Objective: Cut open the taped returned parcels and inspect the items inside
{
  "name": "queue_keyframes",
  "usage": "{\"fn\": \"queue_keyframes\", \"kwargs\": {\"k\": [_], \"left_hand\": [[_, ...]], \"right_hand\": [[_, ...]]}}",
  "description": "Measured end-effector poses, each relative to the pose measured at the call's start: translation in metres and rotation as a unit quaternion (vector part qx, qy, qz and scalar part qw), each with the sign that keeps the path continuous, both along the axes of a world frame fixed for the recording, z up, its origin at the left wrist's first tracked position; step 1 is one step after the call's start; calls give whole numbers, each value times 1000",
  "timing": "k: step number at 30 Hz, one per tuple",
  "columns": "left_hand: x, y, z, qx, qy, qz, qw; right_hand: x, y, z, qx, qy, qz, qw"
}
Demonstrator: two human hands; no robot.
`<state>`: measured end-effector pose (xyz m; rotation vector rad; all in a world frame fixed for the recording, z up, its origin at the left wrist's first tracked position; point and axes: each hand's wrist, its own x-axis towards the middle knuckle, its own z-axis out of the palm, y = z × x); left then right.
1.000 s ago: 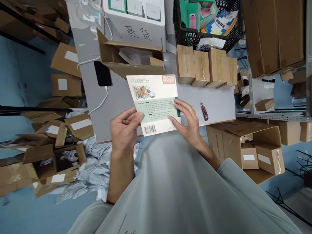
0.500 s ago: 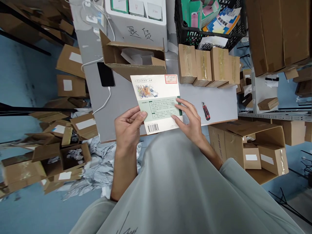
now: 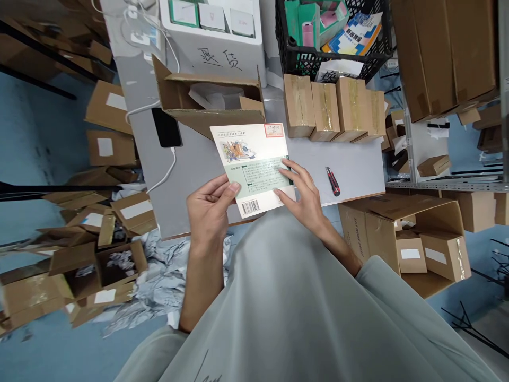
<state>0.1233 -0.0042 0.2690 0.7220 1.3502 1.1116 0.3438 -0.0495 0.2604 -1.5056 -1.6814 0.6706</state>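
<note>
Left fingers [image 3: 229, 192] clamped on booklet [image 3: 256, 162], right fingers [image 3: 297, 168] apart against it; long axis leans left, top away.

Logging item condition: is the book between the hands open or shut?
Looks shut: the book shows one outer face with its barcode, no inside pages visible.

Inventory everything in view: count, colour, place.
table: 1, grey, centre
book: 1, white-green, centre
utility knife: 1, red-black, table's right
smartphone: 1, black, table's left
charging cable: 1, white, plugged into smartphone
open box: 1, brown, beyond book
taped cartons: 4, brown, beyond knife
crate: 1, black, behind cartons
foam bin: 1, white, behind open box
large carton: 1, brown, lower right
shelf: 1, grey, right
cardboard boxes: many, brown, left
crumpled sheeting: uncounted, whitish, lower left
left hand: 1, bare, holding book
right hand: 1, bare, touching book
</note>
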Motion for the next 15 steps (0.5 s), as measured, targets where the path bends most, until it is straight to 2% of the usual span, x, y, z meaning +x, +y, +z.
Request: {"fn": "queue_keyframes", "kwargs": {"k": [7, 15], "left_hand": [[4, -2, 3, 4, -14, -8, 1000], [4, 2, 2, -5, -28, -15, 999]], "right_hand": [[3, -1, -2, -7, 4, -3, 1000], [5, -4, 1, 22, 14, -3, 1000]]}}
